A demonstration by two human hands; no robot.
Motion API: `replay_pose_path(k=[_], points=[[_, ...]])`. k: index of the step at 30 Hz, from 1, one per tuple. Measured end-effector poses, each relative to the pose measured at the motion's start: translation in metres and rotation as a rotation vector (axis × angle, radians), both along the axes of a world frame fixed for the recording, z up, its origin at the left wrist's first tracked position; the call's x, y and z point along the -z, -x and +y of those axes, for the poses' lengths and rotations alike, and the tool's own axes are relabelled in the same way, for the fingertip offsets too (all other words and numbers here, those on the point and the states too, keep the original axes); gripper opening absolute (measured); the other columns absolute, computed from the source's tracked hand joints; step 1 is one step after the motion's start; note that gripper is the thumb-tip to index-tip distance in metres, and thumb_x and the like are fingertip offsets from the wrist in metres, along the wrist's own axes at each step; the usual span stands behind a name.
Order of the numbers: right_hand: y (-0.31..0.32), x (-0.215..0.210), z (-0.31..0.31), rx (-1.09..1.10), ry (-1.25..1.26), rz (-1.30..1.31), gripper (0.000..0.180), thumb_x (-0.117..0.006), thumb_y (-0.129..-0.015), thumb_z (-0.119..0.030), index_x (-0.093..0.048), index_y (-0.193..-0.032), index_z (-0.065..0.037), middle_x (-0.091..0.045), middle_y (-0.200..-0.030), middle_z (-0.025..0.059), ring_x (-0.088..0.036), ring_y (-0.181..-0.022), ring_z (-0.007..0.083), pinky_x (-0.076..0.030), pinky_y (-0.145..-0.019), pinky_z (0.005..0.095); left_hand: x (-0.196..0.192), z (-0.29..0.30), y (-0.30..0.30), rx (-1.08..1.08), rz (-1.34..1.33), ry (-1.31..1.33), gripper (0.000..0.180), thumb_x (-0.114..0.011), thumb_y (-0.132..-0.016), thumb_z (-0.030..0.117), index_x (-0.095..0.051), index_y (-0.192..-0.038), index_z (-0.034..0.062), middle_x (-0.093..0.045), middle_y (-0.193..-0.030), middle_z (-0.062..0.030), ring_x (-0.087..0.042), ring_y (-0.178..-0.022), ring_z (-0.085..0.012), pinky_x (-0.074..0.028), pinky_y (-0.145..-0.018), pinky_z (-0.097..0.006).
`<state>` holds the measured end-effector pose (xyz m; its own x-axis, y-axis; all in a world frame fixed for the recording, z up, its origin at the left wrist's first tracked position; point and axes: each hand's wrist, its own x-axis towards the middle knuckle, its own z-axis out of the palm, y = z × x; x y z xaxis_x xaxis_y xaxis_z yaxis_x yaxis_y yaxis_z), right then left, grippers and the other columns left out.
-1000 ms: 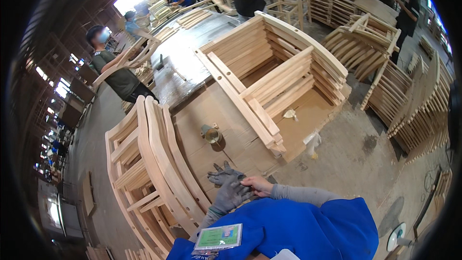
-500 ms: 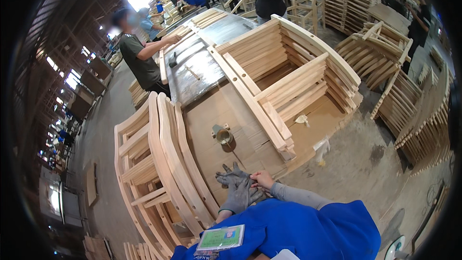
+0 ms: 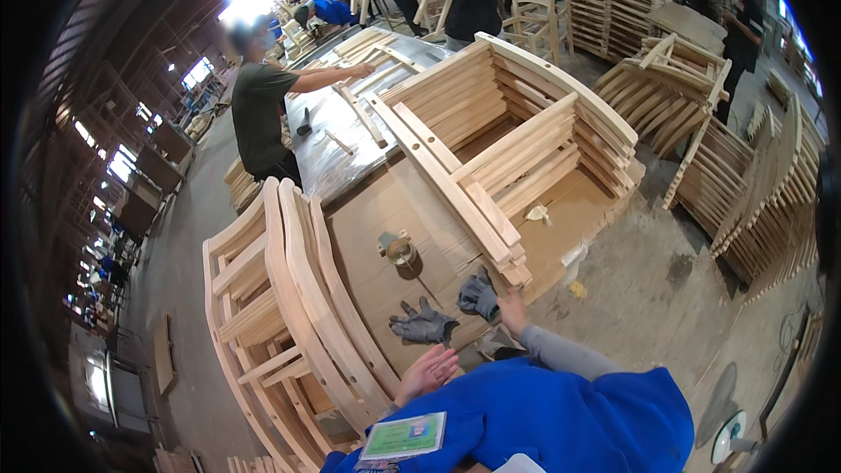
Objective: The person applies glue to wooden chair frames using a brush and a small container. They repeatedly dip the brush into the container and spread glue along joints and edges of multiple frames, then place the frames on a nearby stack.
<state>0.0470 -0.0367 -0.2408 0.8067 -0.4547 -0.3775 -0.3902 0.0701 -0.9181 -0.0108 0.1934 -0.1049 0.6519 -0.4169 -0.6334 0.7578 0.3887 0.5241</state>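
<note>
My left hand (image 3: 427, 372) is bare and open, held low in front of my blue shirt with its fingers stretched out. A grey work glove (image 3: 424, 322) lies flat on the brown cardboard (image 3: 368, 250) just beyond it, fingers spread. To its right is a second grey glove (image 3: 477, 294), bunched up beside the end of a wooden frame stack. My right hand (image 3: 512, 311), also bare, is close to that glove and the stack's near corner. Its fingers point away from me and seem to hold nothing. A small cup (image 3: 401, 251) stands farther off on the cardboard.
Curved wooden frames (image 3: 307, 289) stand stacked at left; more frames (image 3: 526, 149) are piled at right. Beyond, a person (image 3: 263, 114) reaches over a film-covered table (image 3: 328, 144) with a hammer (image 3: 305, 123) and wooden pieces. Chair parts (image 3: 666, 96) stand at far right.
The grey glove has come off my left hand and lies on the cardboard, with the second glove beside it. My hands have moved apart, the right one forward and to the right.
</note>
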Motion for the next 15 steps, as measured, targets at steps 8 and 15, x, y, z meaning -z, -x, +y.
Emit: replay_pose_path(k=[8, 15], points=[[0.161, 0.052, -0.086, 0.171, 0.133, 0.256, 0.038, -0.057, -0.075, -0.011, -0.056, -0.11, 0.002, -0.058, -0.109, 0.0206, -0.055, -0.103, 0.0311, -0.043, -0.086, 0.0372, 0.029, -0.022, 0.015, 0.077, 0.011, 0.11, 0.036, -0.047, -0.09, 0.011, -0.04, -0.124, 0.0007, -0.052, -0.116, -0.0149, -0.054, -0.104, -0.0243, -0.044, -0.091, -0.037], [0.26, 0.102, -0.159, 0.137, 0.377, 0.57, 0.025, -0.056, -0.07, -0.008, -0.063, -0.093, 0.001, -0.063, -0.089, 0.021, -0.061, -0.089, 0.0339, -0.048, -0.078, 0.0379, 0.05, -0.048, 0.028, 0.183, 0.057, 0.095, 0.03, -0.048, -0.089, 0.013, -0.046, -0.116, 0.0005, -0.056, -0.108, -0.0139, -0.056, -0.097, -0.0232, -0.046, -0.087, -0.037]])
